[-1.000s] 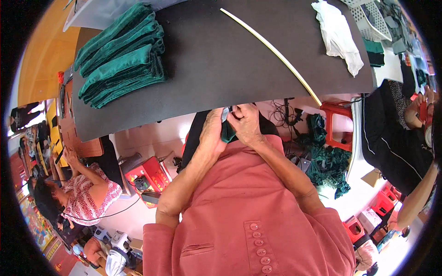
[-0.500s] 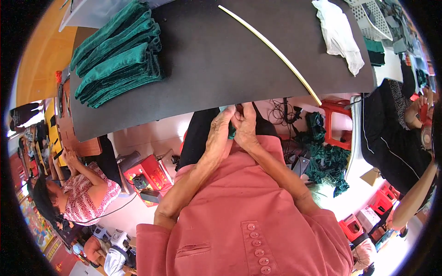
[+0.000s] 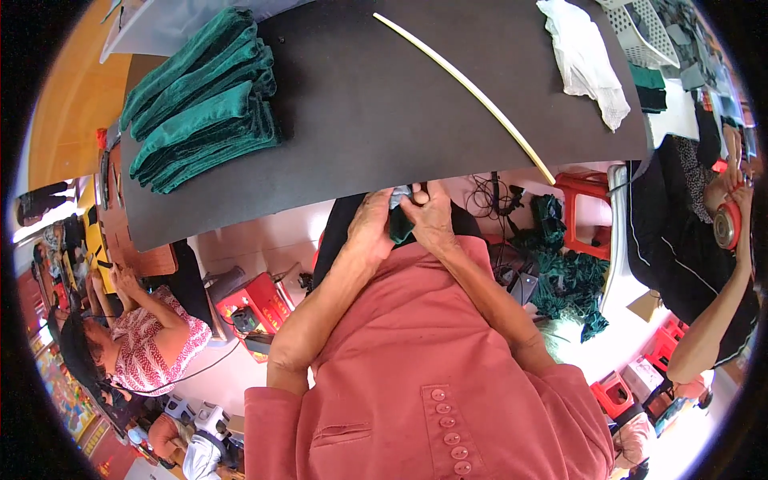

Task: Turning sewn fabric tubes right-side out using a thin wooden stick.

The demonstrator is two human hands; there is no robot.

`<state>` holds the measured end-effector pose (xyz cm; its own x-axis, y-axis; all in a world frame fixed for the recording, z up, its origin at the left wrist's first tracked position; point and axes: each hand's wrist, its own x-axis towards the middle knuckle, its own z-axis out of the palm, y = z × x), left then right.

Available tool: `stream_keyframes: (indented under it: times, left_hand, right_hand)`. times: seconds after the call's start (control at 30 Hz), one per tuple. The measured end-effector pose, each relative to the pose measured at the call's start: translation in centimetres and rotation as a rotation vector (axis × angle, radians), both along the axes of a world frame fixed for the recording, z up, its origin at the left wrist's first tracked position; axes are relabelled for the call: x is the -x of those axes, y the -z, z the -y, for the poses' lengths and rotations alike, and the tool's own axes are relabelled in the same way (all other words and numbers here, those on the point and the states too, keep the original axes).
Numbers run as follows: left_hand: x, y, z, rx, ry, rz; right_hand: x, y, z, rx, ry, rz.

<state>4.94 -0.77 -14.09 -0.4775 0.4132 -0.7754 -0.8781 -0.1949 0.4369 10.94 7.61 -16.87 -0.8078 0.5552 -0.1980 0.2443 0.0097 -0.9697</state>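
Just below the near edge of the dark table (image 3: 336, 104), my left hand (image 3: 371, 222) and my right hand (image 3: 432, 218) are together over my lap. Between them is a piece of dark green velvet fabric (image 3: 401, 230) with a light grey-blue part at its top. The fingers of both hands are closed on it, and much of the fabric is hidden by them. Folded green velvet pieces (image 3: 210, 128) lie stacked on the table's left side. A thin, curved, pale yellow strip (image 3: 472, 89) stretches across the right half.
A crumpled white cloth (image 3: 586, 64) lies at the table's far right, near a white perforated basket (image 3: 640, 36). A translucent bin (image 3: 172, 24) stands far left. Below are a red stool (image 3: 582, 216), cables and a green fabric heap (image 3: 564, 276). Co-workers sit at both sides.
My left hand has shifted slightly left and turned, so the hands are a little further apart. More of the green fabric and its grey-blue part shows between them.
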Motion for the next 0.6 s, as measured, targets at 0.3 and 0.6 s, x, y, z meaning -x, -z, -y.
stream_keyframes:
  times: [0.3,0.6]
  left_hand:
    - [-3.5,-0.9,0.0,-0.109,0.032,-0.249]
    - [0.1,-1.3,0.9,-0.188,0.045,0.125]
  right_hand:
    - [-0.2,-0.9,0.5,0.108,0.163,-0.207]
    - [-0.4,-0.1,0.7,0.095,0.089,-0.221]
